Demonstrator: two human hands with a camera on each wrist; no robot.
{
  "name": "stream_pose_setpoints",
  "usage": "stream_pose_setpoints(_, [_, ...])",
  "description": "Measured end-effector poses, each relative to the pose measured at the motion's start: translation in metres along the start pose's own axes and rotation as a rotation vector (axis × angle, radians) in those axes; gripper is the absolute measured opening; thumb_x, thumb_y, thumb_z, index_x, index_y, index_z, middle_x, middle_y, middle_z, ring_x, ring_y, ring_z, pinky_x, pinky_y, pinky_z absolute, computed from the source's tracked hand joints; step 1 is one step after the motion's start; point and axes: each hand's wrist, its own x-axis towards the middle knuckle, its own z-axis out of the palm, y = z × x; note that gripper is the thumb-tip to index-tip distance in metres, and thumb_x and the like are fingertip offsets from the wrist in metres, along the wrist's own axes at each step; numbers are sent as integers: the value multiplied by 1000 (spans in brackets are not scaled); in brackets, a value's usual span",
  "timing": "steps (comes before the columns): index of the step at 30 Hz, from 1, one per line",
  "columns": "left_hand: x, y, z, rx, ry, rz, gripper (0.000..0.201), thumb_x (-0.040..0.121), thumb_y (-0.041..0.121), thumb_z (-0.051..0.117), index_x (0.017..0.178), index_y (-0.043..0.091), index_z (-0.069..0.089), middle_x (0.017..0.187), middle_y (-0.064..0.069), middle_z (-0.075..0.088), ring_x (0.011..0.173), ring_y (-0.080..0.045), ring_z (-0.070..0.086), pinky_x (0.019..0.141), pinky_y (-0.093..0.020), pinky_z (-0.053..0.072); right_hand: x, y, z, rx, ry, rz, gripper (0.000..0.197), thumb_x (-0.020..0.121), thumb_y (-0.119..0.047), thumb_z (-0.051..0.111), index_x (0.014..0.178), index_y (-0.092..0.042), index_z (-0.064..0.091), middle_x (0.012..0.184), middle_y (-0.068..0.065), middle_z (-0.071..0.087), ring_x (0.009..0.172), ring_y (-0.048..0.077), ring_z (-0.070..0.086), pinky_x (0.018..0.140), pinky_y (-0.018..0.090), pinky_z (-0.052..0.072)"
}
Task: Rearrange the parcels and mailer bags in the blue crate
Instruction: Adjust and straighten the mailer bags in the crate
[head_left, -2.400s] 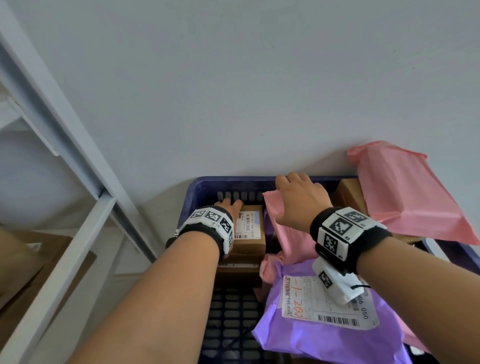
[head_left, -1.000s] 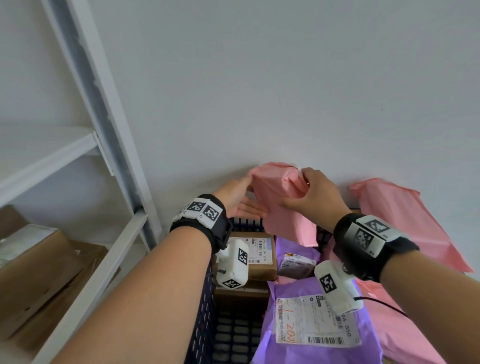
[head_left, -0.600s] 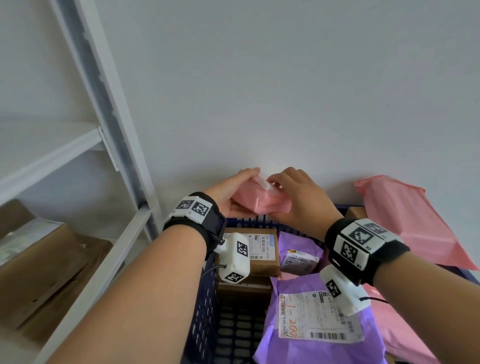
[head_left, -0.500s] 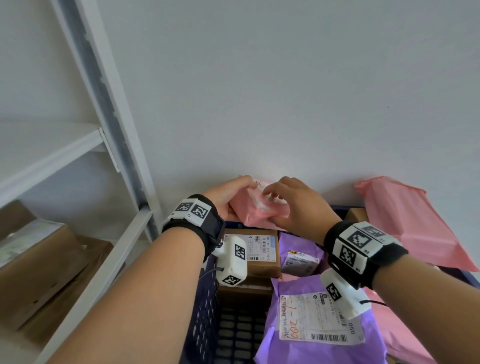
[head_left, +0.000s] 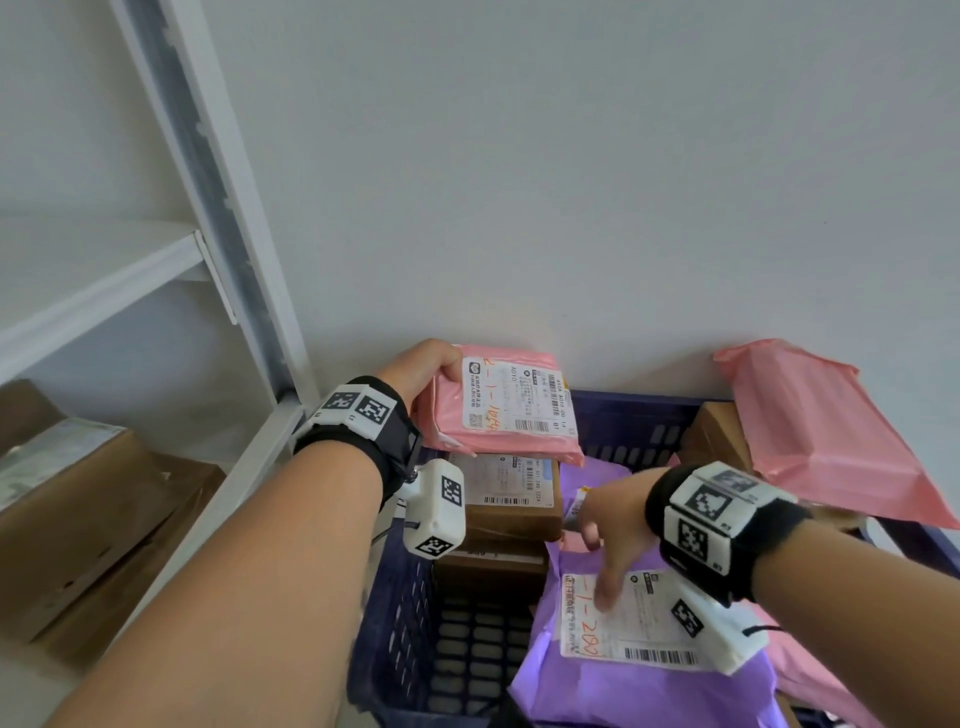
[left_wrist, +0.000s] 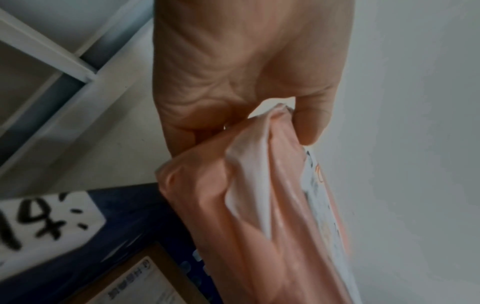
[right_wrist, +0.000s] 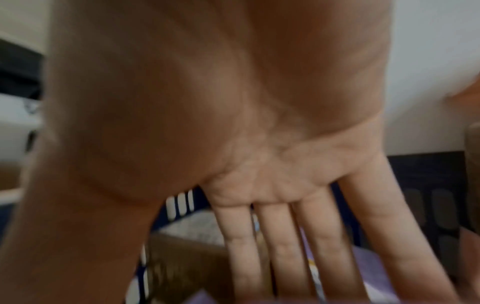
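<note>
Your left hand pinches the pink mailer by its end, above the boxes. Your right hand, fingers spread and empty, reaches down beside them toward, it seems, the purple mailer in the crate. Clear a flat spot first.

Parcel storeroom: white metal shelving holding cardboard boxes stands beside a blue crate of labelled mailer bags.
</note>
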Motion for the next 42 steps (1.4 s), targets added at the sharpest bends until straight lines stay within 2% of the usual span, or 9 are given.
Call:
stream_pose_setpoints(6, [5,-3,-1,31,-32,-9,58,45,19,57,101,9,67,117,-21,69,110,-42,64,91,-66,45,6,8,5,3,-62,59,82,80,-23,76,149,-23,31,146,0,47,128,23,51,96,24,40])
stream_pose_setpoints(10, [3,-1,-1,28,-17,-12,58,46,18,55,102,6,66,121,-23,67,110,-43,64,91,-65,44,-8,22,-17,-145,82,185,51,86,-16,66,135,-8,54,111,5,60,99,20,57,77,22,43])
stream_pose_setpoints(16, [-2,6,2,19,0,31,48,48,18,51,94,9,63,113,-19,67,96,-34,63,95,-55,44,-13,52,-41,139,771,395,41,90,-16,47,130,-5,44,116,15,64,105,33,63,77,33,49])
stream_pose_setpoints(19, [-3,6,0,37,-15,16,47,50,17,50,94,6,64,116,-21,67,92,-34,63,92,-55,47,1,45,-26,117,833,465,46,93,-12,47,136,-7,33,122,15,53,109,35,58,70,38,46])
stream_pose_setpoints(23, [-6,1,2,85,-46,-36,56,53,19,53,106,4,65,120,-22,66,102,-39,66,91,-60,47,11,44,-19,10,1042,345,80,82,-17,59,149,-10,15,141,13,32,128,32,37,97,43,44])
stream_pose_setpoints(27, [-8,-2,8,112,-66,-48,42,64,16,51,100,3,66,101,-19,67,88,-36,63,93,-58,47,-1,29,-36,264,1292,-35,62,81,-8,55,141,-10,38,141,9,41,126,25,42,103,37,42])
stream_pose_setpoints(32, [-10,-5,9,84,-98,-55,33,70,15,48,98,5,64,96,-18,64,83,-34,61,83,-44,52,-12,3,-36,323,1031,-332,89,78,-48,70,149,-21,26,148,-3,37,131,14,42,105,31,37])
stream_pose_setpoints(37, [-9,-14,10,-13,-256,-82,45,72,11,41,110,8,63,111,-20,65,96,-38,63,68,-44,58,-1,-15,-27,120,909,-281,116,69,-55,73,153,-17,4,152,0,29,136,19,33,114,36,29])
stream_pose_setpoints(42, [-2,-23,9,68,-275,-59,41,66,28,65,102,8,64,102,-14,65,89,-28,64,76,-32,52,-6,-23,-20,-12,910,-232,110,63,-72,64,148,-18,20,128,-3,44,117,19,43,104,34,36])
